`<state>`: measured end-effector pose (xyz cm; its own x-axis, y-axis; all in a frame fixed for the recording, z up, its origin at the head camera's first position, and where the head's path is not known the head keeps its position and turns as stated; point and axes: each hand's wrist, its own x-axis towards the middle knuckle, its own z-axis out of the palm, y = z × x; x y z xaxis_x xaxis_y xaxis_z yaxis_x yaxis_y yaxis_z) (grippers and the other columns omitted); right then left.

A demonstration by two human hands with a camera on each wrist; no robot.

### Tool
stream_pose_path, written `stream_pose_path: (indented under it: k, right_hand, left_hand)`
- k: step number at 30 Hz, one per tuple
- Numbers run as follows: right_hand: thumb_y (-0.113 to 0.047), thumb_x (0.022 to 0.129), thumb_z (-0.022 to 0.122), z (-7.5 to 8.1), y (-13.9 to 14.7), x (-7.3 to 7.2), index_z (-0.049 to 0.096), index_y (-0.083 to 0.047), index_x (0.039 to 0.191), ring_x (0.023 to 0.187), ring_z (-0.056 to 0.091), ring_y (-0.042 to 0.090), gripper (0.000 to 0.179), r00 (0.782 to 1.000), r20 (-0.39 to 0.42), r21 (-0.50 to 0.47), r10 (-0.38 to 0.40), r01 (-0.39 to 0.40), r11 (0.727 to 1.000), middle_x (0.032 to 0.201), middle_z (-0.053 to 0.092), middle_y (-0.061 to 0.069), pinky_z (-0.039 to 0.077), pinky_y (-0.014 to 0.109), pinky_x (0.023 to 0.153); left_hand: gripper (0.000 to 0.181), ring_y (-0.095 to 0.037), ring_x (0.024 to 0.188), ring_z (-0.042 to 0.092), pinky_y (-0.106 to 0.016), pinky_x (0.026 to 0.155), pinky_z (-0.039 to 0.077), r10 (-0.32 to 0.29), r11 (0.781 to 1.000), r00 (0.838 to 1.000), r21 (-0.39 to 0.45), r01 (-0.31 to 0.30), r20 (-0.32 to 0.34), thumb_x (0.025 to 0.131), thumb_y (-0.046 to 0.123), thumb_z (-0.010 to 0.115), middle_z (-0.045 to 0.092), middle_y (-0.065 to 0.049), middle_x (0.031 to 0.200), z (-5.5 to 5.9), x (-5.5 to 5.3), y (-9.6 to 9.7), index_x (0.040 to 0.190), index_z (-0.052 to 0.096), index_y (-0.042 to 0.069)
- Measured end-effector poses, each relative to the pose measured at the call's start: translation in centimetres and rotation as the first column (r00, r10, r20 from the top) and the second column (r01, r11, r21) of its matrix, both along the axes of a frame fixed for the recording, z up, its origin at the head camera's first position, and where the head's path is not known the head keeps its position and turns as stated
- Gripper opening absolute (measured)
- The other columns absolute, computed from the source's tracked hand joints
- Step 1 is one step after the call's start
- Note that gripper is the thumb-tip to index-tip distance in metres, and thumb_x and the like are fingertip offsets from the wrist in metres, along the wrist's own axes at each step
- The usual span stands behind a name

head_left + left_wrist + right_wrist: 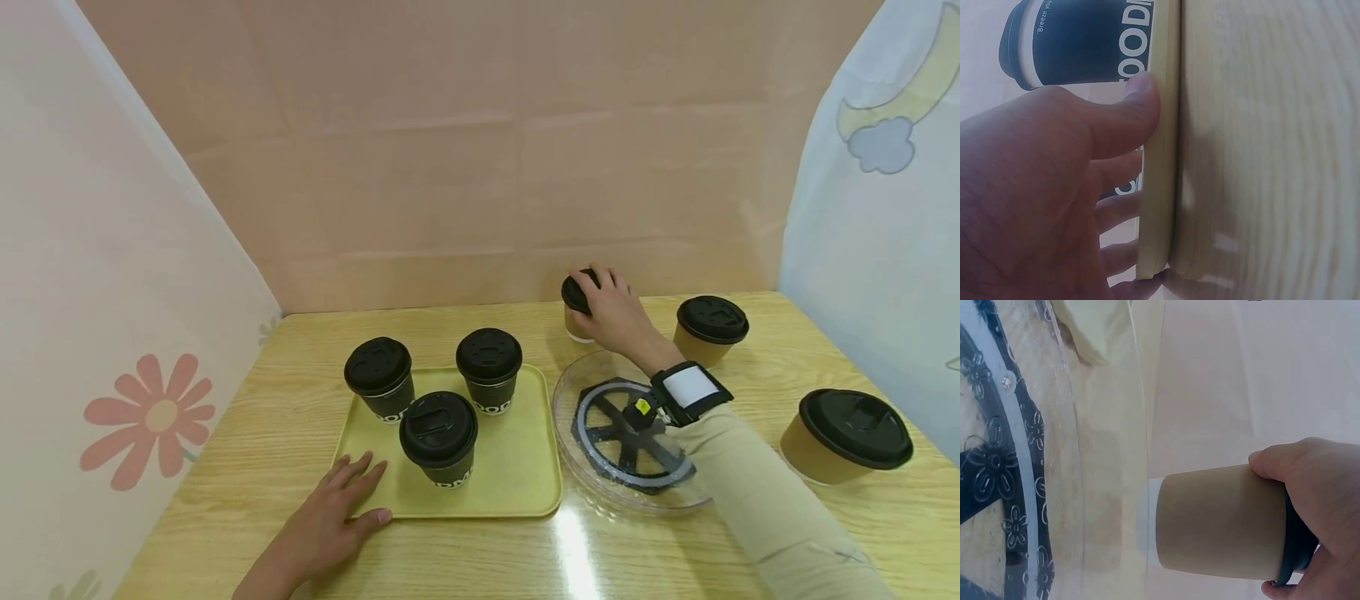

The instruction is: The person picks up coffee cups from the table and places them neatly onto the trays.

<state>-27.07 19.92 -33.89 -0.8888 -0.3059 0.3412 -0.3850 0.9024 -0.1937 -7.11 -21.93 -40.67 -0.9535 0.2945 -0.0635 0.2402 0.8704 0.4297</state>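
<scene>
My left hand [330,512] rests on the front left corner of a yellow tray [517,492], fingers spread, thumb on the rim [1163,137]. On the tray stand three dark paper cups with black lids: one at the back left [378,379], one at the back right [489,367] and one in front [438,437]. My right hand [618,317] grips a brown paper cup [1219,522] from above by its black lid, at the back of the table. The cup is upright, its white base just behind a clear round turntable [585,475]; whether it touches the table I cannot tell.
Two more lidded brown cups stand on the right: one behind the turntable's right side [708,333], a wider one [843,437] nearer the front. My right forearm crosses over the turntable. A beige wall covering [450,167] closes off the table's back.
</scene>
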Motion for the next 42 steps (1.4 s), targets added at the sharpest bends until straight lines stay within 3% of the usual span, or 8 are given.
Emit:
stream_pose_path:
  k: [12, 24, 33, 42]
  right_hand:
    - [-0.024, 0.093, 0.066, 1.3, 0.2, 1.9, 0.043, -0.007, 0.143, 0.129, 0.036, 0.051, 0.058, 0.997, -0.079, 0.006, 0.024, -0.023, 1.0, 0.146, 0.036, 0.03, 0.038, 0.069, 0.098]
    - [-0.023, 0.091, 0.069, 2.3, 0.0, 4.5, 0.044, -0.008, 0.143, 0.13, 0.037, 0.049, 0.06, 0.99, -0.13, 0.018, 0.053, -0.051, 0.999, 0.147, 0.037, 0.029, 0.04, 0.068, 0.096]
    - [-0.023, 0.087, 0.073, 2.0, -0.1, 6.5, 0.047, -0.008, 0.141, 0.129, 0.039, 0.05, 0.062, 0.983, -0.167, 0.041, 0.075, -0.069, 0.997, 0.146, 0.039, 0.029, 0.044, 0.068, 0.09]
    - [-0.023, 0.084, 0.076, 1.3, 0.0, 8.1, 0.049, -0.007, 0.14, 0.123, 0.044, 0.051, 0.065, 0.973, -0.206, 0.065, 0.106, -0.094, 0.993, 0.143, 0.042, 0.03, 0.047, 0.067, 0.084]
  left_hand:
    - [0.066, -0.049, 0.143, 0.028, -0.067, 0.108, 0.032, -0.006, 1.0, 1.0, 0.012, 0.006, 0.025, 0.09, 0.052, 0.061, 0.042, -0.016, 0.152, 0.2, -0.1, -0.3, 0.143, 0.05, 0.016]
    - [0.065, -0.049, 0.142, 0.03, -0.067, 0.107, 0.033, -0.011, 1.0, 1.0, 0.005, 0.011, 0.009, 0.09, 0.052, 0.061, 0.043, -0.016, 0.151, 0.2, -0.1, -0.4, 0.142, 0.051, 0.015]
    - [0.064, -0.05, 0.141, 0.03, -0.067, 0.107, 0.033, -0.012, 1.0, 1.0, 0.0, 0.012, 0.019, 0.09, 0.05, 0.062, 0.043, -0.017, 0.151, 0.3, -0.1, -0.5, 0.142, 0.051, 0.014]
    - [0.064, -0.051, 0.14, 0.032, -0.066, 0.106, 0.034, -0.019, 1.0, 1.0, -0.007, 0.019, -0.015, 0.09, 0.05, 0.061, 0.044, -0.018, 0.15, 0.2, 0.1, -0.7, 0.142, 0.052, 0.014]
